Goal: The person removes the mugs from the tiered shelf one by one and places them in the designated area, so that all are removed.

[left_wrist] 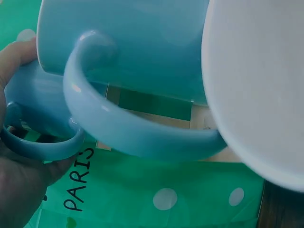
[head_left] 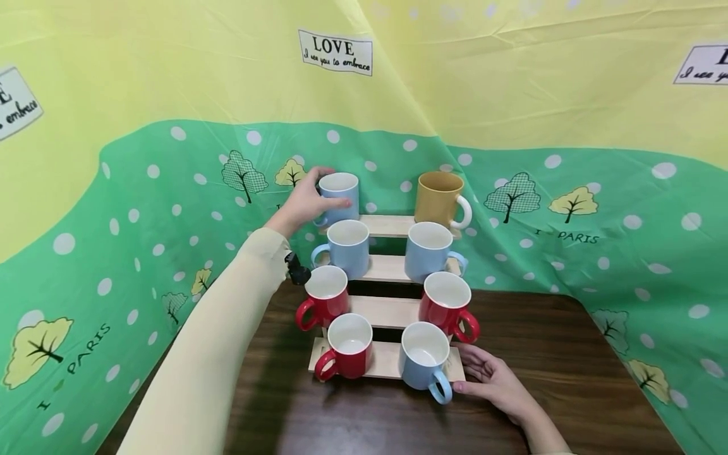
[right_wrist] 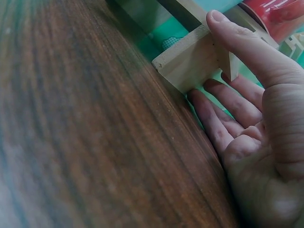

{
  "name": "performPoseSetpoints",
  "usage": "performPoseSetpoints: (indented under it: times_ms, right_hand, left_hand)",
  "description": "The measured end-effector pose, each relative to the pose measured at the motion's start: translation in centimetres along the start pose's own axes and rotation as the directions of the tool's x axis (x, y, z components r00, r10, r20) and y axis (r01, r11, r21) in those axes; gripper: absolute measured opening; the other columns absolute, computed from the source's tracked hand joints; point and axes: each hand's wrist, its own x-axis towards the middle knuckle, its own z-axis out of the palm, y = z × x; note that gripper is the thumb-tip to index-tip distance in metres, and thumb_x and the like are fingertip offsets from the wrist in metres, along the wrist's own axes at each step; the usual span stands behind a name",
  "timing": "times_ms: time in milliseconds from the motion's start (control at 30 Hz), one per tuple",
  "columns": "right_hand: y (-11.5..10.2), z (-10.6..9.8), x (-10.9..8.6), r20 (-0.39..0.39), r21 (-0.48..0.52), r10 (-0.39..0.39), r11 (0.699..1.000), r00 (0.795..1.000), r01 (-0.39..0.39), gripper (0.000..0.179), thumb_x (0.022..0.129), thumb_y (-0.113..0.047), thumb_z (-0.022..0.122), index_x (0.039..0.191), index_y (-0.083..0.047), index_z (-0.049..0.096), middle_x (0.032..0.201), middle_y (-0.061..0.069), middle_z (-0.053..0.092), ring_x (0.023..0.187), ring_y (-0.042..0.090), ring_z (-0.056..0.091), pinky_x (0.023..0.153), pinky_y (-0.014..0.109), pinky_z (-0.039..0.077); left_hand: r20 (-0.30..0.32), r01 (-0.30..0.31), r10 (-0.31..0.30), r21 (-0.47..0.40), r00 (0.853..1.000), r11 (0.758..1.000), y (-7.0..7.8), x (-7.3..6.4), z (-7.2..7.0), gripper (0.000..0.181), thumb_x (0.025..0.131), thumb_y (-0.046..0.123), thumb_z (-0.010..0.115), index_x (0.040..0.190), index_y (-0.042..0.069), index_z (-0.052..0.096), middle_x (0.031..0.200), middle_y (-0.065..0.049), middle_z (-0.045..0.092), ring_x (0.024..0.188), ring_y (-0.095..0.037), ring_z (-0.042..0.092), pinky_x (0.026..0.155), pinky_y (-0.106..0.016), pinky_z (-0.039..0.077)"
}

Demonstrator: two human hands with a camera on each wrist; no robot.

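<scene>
A stepped wooden rack (head_left: 392,311) carries mugs on its tiers. On the top tier at the left, my left hand (head_left: 309,201) grips a light blue mug (head_left: 344,186), thumb across its front and fingers behind it. That mug (left_wrist: 38,95) also appears at the left of the left wrist view. At the rack's lower right corner, my right hand (head_left: 491,381) holds the end of the bottom board (right_wrist: 190,61) between thumb and fingers. Closest to this hand stands a light blue mug (head_left: 421,363) with its handle turned forward.
A mustard mug (head_left: 438,201) with a white handle stands at the top right. Blue mugs (head_left: 348,253) occupy the second tier, and red mugs (head_left: 323,303) sit lower down. The rack stands on a dark wooden table (head_left: 529,341), before a green and yellow cloth (head_left: 188,164).
</scene>
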Motion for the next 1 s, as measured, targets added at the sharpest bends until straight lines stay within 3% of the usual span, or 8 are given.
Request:
performPoseSetpoints:
  times_ms: [200, 400, 633, 867, 1000]
  right_hand:
    - [-0.1, 0.0, 0.0, -0.006, 0.011, 0.046, 0.999, 0.999, -0.046, 0.077, 0.089, 0.004, 0.086, 0.155, 0.011, 0.047, 0.146, 0.015, 0.066, 0.126, 0.008, 0.069, 0.103, 0.022, 0.055]
    - [0.1, 0.1, -0.1, -0.004, 0.013, 0.060, 0.998, 0.998, -0.060, 0.077, 0.089, 0.004, 0.086, 0.155, 0.010, 0.048, 0.147, 0.021, 0.064, 0.126, 0.008, 0.069, 0.103, 0.022, 0.055]
    - [0.0, 0.1, -0.2, 0.002, 0.003, 0.004, 1.000, 1.000, -0.004, 0.074, 0.090, 0.006, 0.084, 0.154, 0.013, 0.047, 0.147, 0.034, 0.059, 0.126, 0.007, 0.068, 0.102, 0.021, 0.055]
    - [-0.2, 0.1, -0.1, -0.010, 0.018, 0.078, 0.997, 0.997, -0.077, 0.076, 0.090, 0.002, 0.086, 0.156, 0.010, 0.047, 0.150, 0.032, 0.058, 0.126, 0.008, 0.068, 0.103, 0.022, 0.055]
    - [-0.2, 0.1, 0.0, -0.017, 0.009, 0.069, 0.998, 0.997, -0.069, 0.075, 0.090, 0.003, 0.085, 0.155, 0.010, 0.047, 0.148, 0.024, 0.063, 0.126, 0.008, 0.069, 0.103, 0.022, 0.055]
  left_hand:
    - [-0.040, -0.023, 0.021, -0.028, 0.999, 0.999, -0.1, -0.4, 0.0, 0.089, 0.088, 0.028, 0.095, 0.158, 0.010, 0.044, 0.149, -0.012, 0.057, 0.131, -0.031, 0.059, 0.112, -0.051, 0.050]
    - [-0.084, -0.069, 0.066, -0.032, 0.994, 0.997, 0.8, -1.0, -0.4, 0.087, 0.087, 0.028, 0.095, 0.158, 0.014, 0.045, 0.148, -0.009, 0.058, 0.131, -0.029, 0.060, 0.111, -0.051, 0.051]
    - [-0.070, -0.127, 0.125, -0.033, 0.990, 0.991, 2.8, -1.6, -1.8, 0.086, 0.084, 0.025, 0.097, 0.156, 0.015, 0.049, 0.146, -0.007, 0.059, 0.127, -0.028, 0.062, 0.107, -0.051, 0.052]
    - [-0.060, -0.145, 0.145, 0.010, 0.988, 0.989, 4.7, -2.5, -3.7, 0.085, 0.084, 0.025, 0.097, 0.154, 0.018, 0.052, 0.148, -0.003, 0.060, 0.129, -0.026, 0.062, 0.106, -0.051, 0.054]
    - [-0.068, -0.161, 0.161, 0.012, 0.985, 0.987, 5.6, -3.2, -4.7, 0.085, 0.083, 0.024, 0.098, 0.154, 0.018, 0.052, 0.147, -0.001, 0.060, 0.129, -0.025, 0.061, 0.106, -0.051, 0.052]
